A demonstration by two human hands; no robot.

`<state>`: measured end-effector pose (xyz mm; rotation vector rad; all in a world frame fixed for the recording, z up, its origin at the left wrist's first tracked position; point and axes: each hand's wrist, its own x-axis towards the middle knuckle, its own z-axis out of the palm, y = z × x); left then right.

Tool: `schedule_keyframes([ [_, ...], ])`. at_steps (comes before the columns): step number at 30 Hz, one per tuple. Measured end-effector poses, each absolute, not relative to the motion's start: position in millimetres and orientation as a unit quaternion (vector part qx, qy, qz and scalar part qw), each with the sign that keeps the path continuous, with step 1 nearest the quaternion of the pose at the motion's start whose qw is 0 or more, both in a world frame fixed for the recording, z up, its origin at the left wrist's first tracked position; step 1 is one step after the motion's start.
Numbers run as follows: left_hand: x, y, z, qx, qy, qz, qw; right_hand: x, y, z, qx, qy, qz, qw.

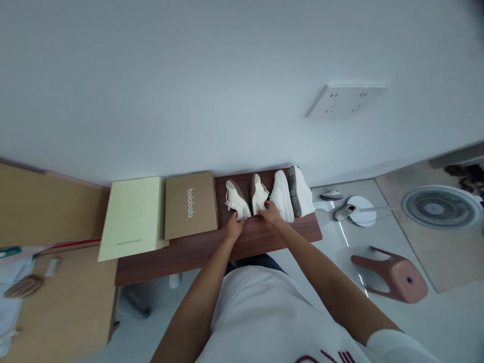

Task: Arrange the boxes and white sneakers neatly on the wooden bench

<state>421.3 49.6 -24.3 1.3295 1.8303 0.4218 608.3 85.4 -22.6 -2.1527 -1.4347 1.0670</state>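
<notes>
Both my arms reach out to a dark wooden table (212, 252) against a white wall. My left hand (234, 225) is closed on the heel of a white lace-up shoe (236, 199) lying on its side. My right hand (270, 213) grips the heel of its matching shoe (258, 194) just to the right. Two more white sneakers (282, 194) (300, 191) stand on the right end of the table, touching each other.
A brown shoebox (191, 204) and a pale green box (134, 217) lie left of the shoes. A tan desk (68, 297) stands at lower left. On the floor to the right are a pink stool (393, 275), a fan (440, 206) and a white round base (361, 209).
</notes>
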Motion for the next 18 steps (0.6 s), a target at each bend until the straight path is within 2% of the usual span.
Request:
schedule_keyframes([
  [6, 421.7, 53.4, -25.5, 0.534, 0.721, 0.177, 0.404, 607.2, 89.3, -21.9, -0.754, -0.542, 0.360, 0.084],
  [13, 415.3, 57.2, -15.9, 0.542, 0.714, 0.174, 0.408, 615.0, 92.1, -6.8, -0.706, -0.600, 0.364, 0.097],
  [18, 409.0, 63.7, -0.9, 0.604, 0.699, 0.145, 0.354, 618.0, 102.6, 17.0, -0.646, -0.676, 0.342, 0.092],
])
